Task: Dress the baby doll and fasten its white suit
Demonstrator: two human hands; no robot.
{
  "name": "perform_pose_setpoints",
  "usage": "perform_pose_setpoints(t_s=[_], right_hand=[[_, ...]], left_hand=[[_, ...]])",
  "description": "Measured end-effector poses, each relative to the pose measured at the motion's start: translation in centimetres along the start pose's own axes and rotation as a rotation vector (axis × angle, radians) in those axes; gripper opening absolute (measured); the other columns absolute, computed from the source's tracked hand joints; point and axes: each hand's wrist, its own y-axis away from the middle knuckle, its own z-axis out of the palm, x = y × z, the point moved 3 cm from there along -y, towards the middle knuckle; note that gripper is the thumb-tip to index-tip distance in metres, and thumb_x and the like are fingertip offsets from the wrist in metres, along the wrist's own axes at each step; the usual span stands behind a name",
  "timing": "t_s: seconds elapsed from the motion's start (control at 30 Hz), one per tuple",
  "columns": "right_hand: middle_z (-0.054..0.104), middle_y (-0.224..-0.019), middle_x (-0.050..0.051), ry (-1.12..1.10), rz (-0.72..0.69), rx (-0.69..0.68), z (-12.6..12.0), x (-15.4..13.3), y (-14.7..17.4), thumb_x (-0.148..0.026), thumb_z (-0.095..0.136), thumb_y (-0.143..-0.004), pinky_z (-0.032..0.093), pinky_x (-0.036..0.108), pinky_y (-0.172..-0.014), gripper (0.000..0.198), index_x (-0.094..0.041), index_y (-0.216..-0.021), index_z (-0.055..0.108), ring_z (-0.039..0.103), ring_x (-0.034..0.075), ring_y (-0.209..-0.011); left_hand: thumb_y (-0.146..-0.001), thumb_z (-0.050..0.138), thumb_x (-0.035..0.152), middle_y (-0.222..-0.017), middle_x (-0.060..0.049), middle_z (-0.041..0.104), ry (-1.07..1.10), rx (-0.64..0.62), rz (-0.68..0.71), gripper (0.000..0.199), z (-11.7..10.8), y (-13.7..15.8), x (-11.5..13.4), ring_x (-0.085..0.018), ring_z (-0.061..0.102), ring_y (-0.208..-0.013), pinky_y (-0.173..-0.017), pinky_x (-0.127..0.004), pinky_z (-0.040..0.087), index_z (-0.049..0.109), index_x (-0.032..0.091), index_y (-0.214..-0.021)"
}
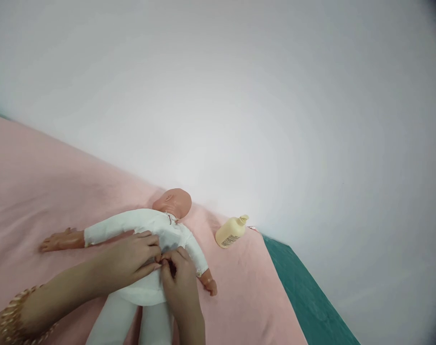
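Note:
A baby doll (179, 201) lies on its back on a pink cloth, its head turned to the left and its arms spread out. It wears a white long-sleeved top (131, 220) and white trousers (111, 321). Over the doll's chest, my left hand (140, 256) is closed in a pinch at the front of the top. My right hand (180, 275) pinches the same spot, its fingertips meeting those of the left. What exactly lies between the fingertips is too small to make out, but it appears to be part of the top.
A cream pump bottle (230, 233) stands to the right of the doll, near the wall (239, 120). The pink cloth (246, 297) covers the surface, and a green strip (304, 287) shows past its right edge. A beaded bracelet (18, 316) circles my left wrist.

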Motion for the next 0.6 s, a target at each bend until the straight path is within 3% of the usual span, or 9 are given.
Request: perform_pose_setpoints(t_s=[0.2,0.37,0.5,0.6], right_hand=[[0.061,-0.081,0.002,-0.025,-0.004,-0.007,0.34,0.05,-0.11,0.000,0.048,-0.077,0.042,0.028,-0.073,0.025,-0.019,-0.076,0.066,0.057,0.017,-0.081],[0.059,-0.083,0.003,-0.012,-0.035,0.052,0.29,0.07,-0.15,-0.003,0.047,-0.081,0.043,0.030,-0.074,0.023,-0.019,-0.077,0.063,0.056,0.019,-0.083],[0.058,-0.094,0.006,-0.035,-0.070,0.131,0.27,0.33,-0.06,-0.006,0.044,-0.086,0.046,0.032,-0.080,0.024,-0.019,-0.085,0.063,0.056,0.019,-0.090],[0.056,-0.111,0.009,-0.024,-0.075,0.152,0.27,0.53,-0.04,-0.009,0.044,-0.087,0.047,0.036,-0.091,0.026,-0.020,-0.099,0.064,0.053,0.021,-0.108]], left_hand=[[-0.094,0.046,0.023,-0.088,-0.003,0.061,-0.007,-0.003,0.020,0.022,0.29,-0.09,-0.32,-0.021,0.055,-0.084,-0.077,-0.031,0.037,0.065,0.020,-0.083],[-0.095,0.045,0.023,-0.087,-0.002,0.062,-0.024,0.068,0.061,0.022,0.17,-0.24,-0.21,-0.020,0.054,-0.083,-0.076,-0.031,0.036,0.063,0.020,-0.081],[-0.096,0.041,0.023,-0.091,-0.003,0.061,-0.054,0.134,0.073,0.025,0.11,-0.35,-0.37,-0.020,0.052,-0.085,-0.077,-0.033,0.036,0.063,0.020,-0.083],[-0.096,0.040,0.024,-0.103,-0.005,0.061,-0.085,0.220,0.091,0.024,-0.09,-0.42,-0.67,-0.022,0.052,-0.095,-0.085,-0.034,0.038,0.064,0.021,-0.096]])
